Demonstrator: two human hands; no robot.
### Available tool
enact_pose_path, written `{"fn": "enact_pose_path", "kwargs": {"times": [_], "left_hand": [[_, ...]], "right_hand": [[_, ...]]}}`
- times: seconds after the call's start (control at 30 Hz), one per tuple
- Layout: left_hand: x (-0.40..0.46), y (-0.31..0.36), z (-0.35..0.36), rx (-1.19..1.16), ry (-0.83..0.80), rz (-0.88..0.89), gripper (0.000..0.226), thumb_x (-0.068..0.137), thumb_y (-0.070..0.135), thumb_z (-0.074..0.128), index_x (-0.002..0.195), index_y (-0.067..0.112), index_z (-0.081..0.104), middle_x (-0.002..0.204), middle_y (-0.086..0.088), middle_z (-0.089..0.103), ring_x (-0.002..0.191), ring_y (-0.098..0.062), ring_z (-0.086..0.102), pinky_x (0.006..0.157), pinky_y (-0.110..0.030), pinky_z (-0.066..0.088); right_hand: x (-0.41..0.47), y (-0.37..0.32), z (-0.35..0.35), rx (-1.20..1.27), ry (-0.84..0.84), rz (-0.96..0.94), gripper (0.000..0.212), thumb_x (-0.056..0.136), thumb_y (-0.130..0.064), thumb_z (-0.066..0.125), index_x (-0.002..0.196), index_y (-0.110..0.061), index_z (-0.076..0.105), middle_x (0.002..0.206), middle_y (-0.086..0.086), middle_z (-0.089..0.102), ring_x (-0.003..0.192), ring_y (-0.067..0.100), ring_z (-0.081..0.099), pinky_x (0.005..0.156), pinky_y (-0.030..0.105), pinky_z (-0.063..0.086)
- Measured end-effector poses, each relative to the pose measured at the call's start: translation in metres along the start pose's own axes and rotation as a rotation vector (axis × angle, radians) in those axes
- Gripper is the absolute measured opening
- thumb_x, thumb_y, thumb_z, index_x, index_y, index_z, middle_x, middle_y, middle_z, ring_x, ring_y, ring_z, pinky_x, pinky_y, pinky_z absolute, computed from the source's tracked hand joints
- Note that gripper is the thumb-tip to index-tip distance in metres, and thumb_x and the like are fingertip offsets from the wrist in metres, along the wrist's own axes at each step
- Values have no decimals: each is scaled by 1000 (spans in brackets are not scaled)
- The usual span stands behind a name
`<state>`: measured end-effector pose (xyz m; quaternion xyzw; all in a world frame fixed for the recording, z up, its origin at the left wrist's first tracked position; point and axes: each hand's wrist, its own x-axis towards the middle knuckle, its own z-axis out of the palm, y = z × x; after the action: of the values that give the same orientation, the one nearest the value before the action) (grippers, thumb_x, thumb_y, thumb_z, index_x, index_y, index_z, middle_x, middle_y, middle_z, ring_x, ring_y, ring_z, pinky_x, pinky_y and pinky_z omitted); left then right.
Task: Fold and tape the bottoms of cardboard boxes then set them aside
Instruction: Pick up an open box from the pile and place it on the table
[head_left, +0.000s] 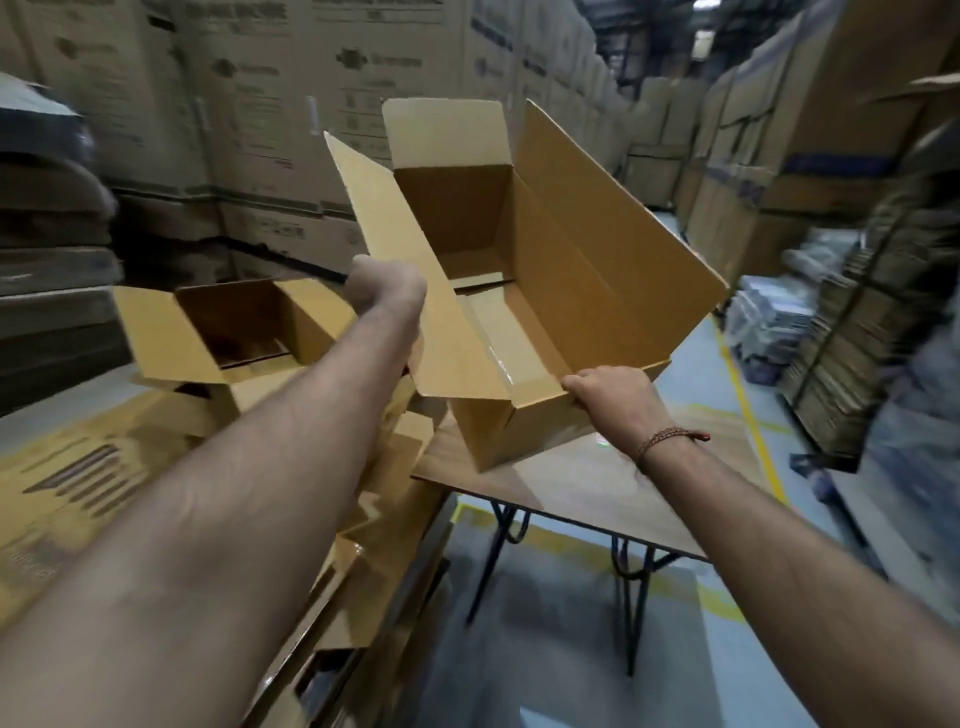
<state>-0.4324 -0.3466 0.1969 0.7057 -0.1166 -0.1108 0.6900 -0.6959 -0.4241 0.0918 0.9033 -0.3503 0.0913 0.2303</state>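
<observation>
the right hand (610, 397) has its fingers curled over the near short wall of the open box (519, 291), thumb side up, clamped on the cardboard edge at the corner. the left hand (387, 288) reaches to the long left flap; its fingers are hidden behind the flap and knuckles, so i cannot tell whether they pinch it or only press against it. between the two hands the box hangs tilted, mouth toward the camera, its near lower corner close over the edge of the small table (597, 493); i cannot tell whether it touches. all four top flaps stand open. inside, the bottom flaps lie folded flat, and a glossy strip near the seam looks like tape, so the bottom seems done and this one is probably on its way to being set aside. it should handle as light and fairly stiff: plain brown corrugated board, matte, dry, not slippery, with sharp creases and straight cut edges. the loose flaps will swing and bend if used as handles, so a wall edge or a corner, as the right hand has it, is the safer hold; squeezing mid-wall could buckle the panel. to the left a second open box (234, 322) of the same board sits on a heap of flattened cardboard (78, 467). tall stacks of printed cartons (270, 104) fill the background.
</observation>
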Motion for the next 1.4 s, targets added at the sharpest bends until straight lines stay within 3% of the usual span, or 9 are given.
{"fn": "enact_pose_path", "kwargs": {"times": [0.27,0.47,0.77,0.9,1.0,1.07,1.13,1.3,1.4], "left_hand": [[-22,-52,147,-68,-174,-158,33,99,21,56,131,13,61,126,-11,68,114,-30,67,97,-46,58],[-48,-108,231,51,-129,-249,16,95,22,63,109,16,67,111,-6,71,102,-27,70,89,-41,59],[-92,-220,331,121,30,-475,33,93,22,67,119,2,68,106,-11,71,98,-36,71,75,-39,58],[-100,-261,363,224,52,-543,47,87,17,71,130,3,57,121,-19,70,106,-41,69,87,-50,61],[-99,-269,379,453,-105,-415,75,85,19,72,150,9,36,150,-21,51,125,-43,58,98,-53,54],[-97,-272,385,692,-248,-308,112,82,23,76,165,13,1,171,-23,2,148,-43,32,112,-54,40],[-93,-275,392,942,-410,-169,130,79,29,77,163,17,-21,165,-20,-35,158,-41,3,123,-55,21],[-76,-278,411,1491,-877,276,89,85,45,66,161,31,22,166,-21,-33,158,-44,-12,123,-62,15],[-65,-280,424,1528,-983,267,91,90,45,63,165,35,15,168,-20,-29,159,-42,-11,125,-61,14]], "right_hand": [[-1,107,79,-73,-166,132,17,93,-10,56,96,-23,67,94,-1,68,94,28,67,66,34,32],[-11,174,143,-49,-246,127,17,95,-11,55,96,-22,67,98,-1,68,100,27,66,70,33,30],[-8,276,244,-92,-434,-142,20,106,-12,46,109,-21,63,114,3,67,112,25,61,97,35,40],[-12,308,280,-103,-529,-293,23,104,-8,45,114,-18,64,113,5,66,112,26,60,101,36,42],[-15,331,302,-110,-507,-272,11,89,-14,75,96,-21,71,89,1,69,89,22,66,81,31,50],[-20,349,327,-121,-409,-311,35,53,-14,101,65,-23,69,59,-4,58,59,18,59,55,28,49],[-24,366,345,-90,-372,-315,40,44,-13,103,57,-20,66,53,-3,52,58,19,53,47,30,43],[-16,382,355,-163,-470,-322,10,93,-13,73,89,-21,76,83,-3,67,94,22,51,72,33,32],[-5,384,357,-43,-683,-72,22,104,-13,54,111,-22,72,109,-2,69,105,21,50,84,33,40]]}}
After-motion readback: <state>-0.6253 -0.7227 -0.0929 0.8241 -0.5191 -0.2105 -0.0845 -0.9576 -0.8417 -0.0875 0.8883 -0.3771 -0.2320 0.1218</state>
